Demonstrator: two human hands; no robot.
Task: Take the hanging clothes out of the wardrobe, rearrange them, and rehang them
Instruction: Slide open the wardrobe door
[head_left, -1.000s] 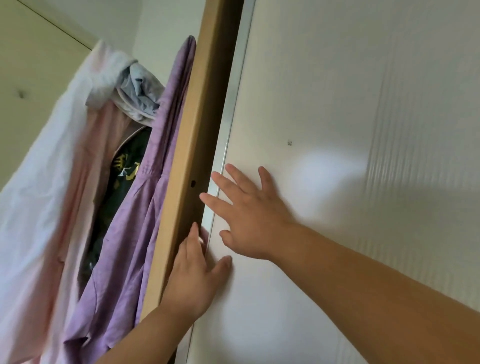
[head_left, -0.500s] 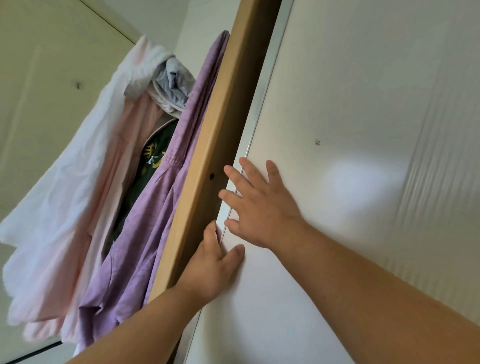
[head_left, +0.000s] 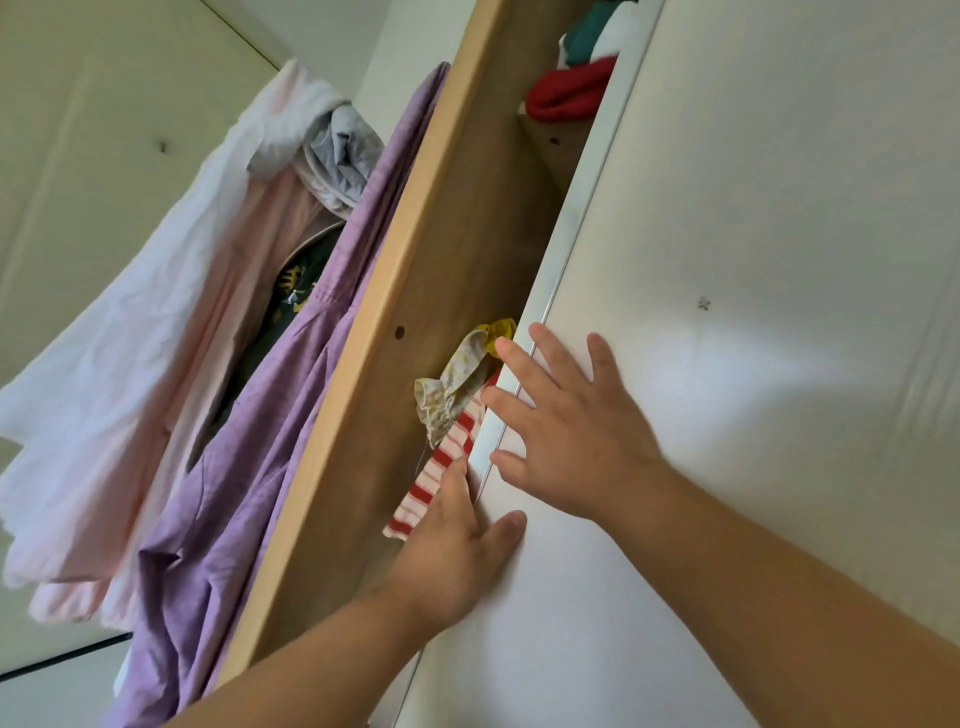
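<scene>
Garment (head_left: 457, 435) — striped, lengthwise along door (head_left: 727, 208)

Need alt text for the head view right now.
The left hand and right hand rest flat by the edge of a partly open wardrobe door. In the gap: a red-striped garment and a yellow floral cloth. A purple shirt and pink clothes hang outside, left.

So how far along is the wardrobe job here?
Done: the door stands partly open, showing a striped top and red clothes inside. In hand: left hand and right hand press on the door by its edge. Left: taking clothes out, rearranging, rehanging.
</scene>
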